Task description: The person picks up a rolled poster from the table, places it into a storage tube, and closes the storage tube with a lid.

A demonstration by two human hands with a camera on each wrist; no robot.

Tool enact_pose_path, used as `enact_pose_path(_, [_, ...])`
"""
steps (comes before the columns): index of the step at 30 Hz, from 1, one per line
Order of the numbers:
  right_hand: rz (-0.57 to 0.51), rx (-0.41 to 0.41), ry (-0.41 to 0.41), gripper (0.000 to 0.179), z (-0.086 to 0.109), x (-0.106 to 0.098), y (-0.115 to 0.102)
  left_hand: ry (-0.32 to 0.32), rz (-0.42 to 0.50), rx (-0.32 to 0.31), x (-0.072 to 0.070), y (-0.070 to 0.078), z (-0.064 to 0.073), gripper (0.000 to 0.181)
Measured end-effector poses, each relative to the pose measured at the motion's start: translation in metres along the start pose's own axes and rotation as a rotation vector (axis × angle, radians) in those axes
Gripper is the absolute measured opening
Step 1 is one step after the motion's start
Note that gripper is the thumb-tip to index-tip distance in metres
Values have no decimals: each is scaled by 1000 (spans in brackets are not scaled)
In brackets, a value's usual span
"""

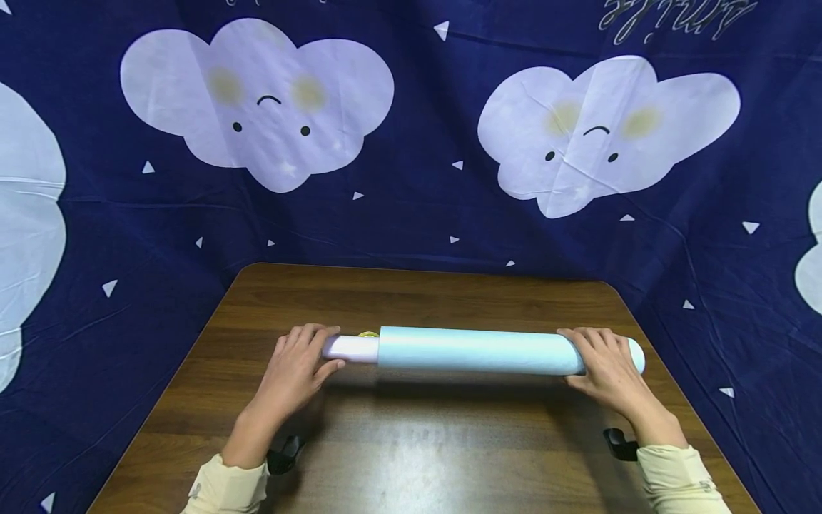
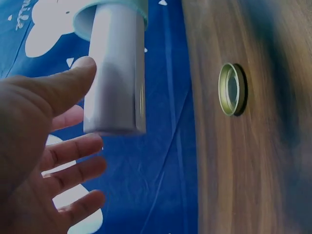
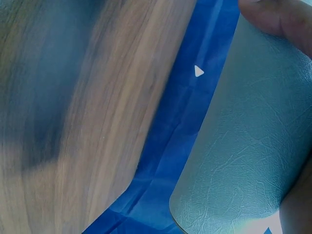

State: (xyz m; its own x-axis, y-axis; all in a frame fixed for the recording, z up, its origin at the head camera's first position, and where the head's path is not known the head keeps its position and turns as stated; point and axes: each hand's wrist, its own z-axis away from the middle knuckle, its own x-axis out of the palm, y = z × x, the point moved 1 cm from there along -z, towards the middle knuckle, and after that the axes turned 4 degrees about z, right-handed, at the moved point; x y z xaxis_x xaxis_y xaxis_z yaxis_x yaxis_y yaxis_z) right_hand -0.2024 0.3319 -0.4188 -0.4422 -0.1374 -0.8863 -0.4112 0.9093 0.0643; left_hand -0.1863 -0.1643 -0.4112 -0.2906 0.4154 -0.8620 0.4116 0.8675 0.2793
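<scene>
A light blue, leather-textured tube [image 1: 469, 350] is held level above the wooden table. From its left mouth sticks out a white roll [image 2: 114, 73] that looks like a rolled sheet, its lengthwise edge showing. My left hand [image 1: 297, 368] has thumb and index finger on either side of the roll's outer end; the other fingers spread past that end. Near the tube's right end, my right hand [image 1: 604, 364] grips it with fingers over the far side and thumb on the near side. A round gold metal lid [image 2: 230, 90] lies on the table, mostly hidden behind the roll in the head view.
The brown wooden table [image 1: 411, 442] has rounded far corners. A dark blue cloth [image 1: 424, 214] with clouds and small white triangles hangs behind and beside it. Black straps [image 1: 285, 455] show at both wrists.
</scene>
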Motion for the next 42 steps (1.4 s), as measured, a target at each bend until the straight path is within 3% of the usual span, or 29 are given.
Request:
enact_pose_path(7, [-5,-2,9,82,2,-1,1,8,195,-45,-2,-12,7,53])
enact_pose_path(16, [-13,-7,9,83,5,-1,1,-53,553,-189,3,-19,14,49])
enact_pose_path(21, [-9,-7,3,85,6,-1,1,-59,719,-227,7,-22,17,45])
enact_pose_path(29, [-6,-9,-3,86,6,-2,1,-56,869,-244,15,-28,19,45])
enact_pose_path(42, [1,-5,-15,85,7,-3,-2,-42,998,-248,18,-33,23,43])
